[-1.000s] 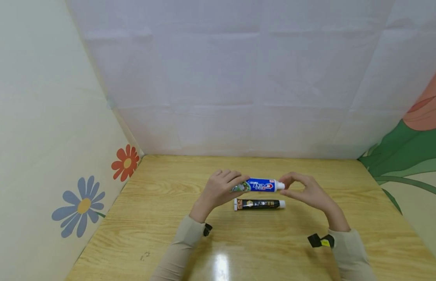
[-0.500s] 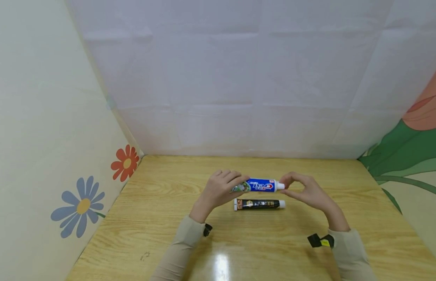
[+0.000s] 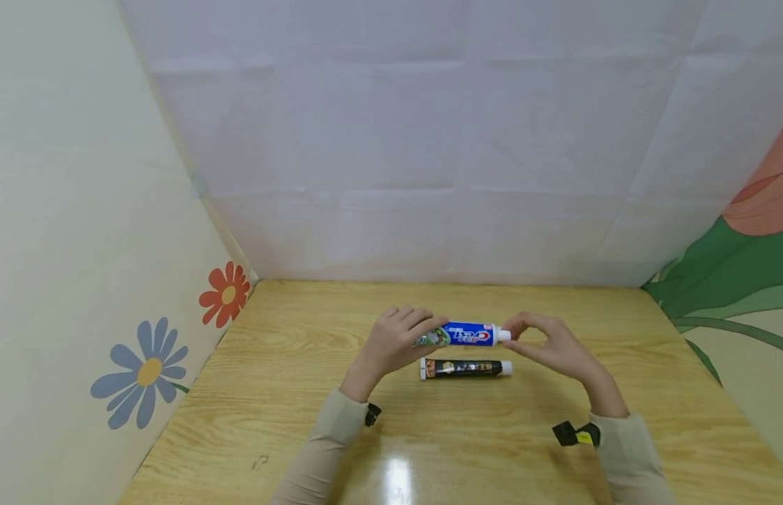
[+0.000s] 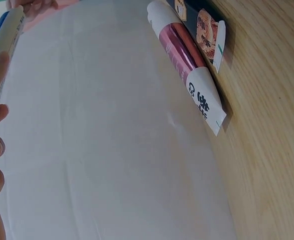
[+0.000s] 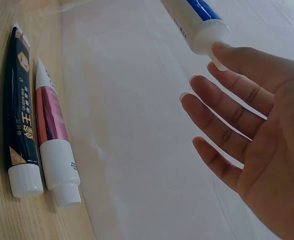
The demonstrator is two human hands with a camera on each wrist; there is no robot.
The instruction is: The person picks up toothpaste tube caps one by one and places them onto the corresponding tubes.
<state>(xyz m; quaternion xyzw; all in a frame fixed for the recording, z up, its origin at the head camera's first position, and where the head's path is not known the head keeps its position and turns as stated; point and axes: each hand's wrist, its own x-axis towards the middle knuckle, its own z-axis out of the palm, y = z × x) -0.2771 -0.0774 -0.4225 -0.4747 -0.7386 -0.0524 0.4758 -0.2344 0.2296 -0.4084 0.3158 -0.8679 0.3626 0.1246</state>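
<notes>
A blue toothpaste tube (image 3: pixel 470 334) is held level above the table. My left hand (image 3: pixel 394 341) grips its tail end, covering part of the green print. At the other end, the thumb and index finger of my right hand (image 3: pixel 558 347) pinch the white cap (image 3: pixel 504 335). In the right wrist view the other fingers of that hand (image 5: pixel 272 125) are spread away from the tube. A black toothpaste tube (image 3: pixel 467 368) with a white cap lies on the table on the near side. Beside it lies a pink and white tube (image 5: pixel 54 130), which the head view does not show.
The wooden table (image 3: pixel 290 393) meets a white sheet (image 3: pixel 391 231) at the back. A wall with flower prints (image 3: pixel 149 372) stands on the left, and one with green leaves (image 3: pixel 732 280) on the right. Black straps (image 3: pixel 577 433) sit at the wrists.
</notes>
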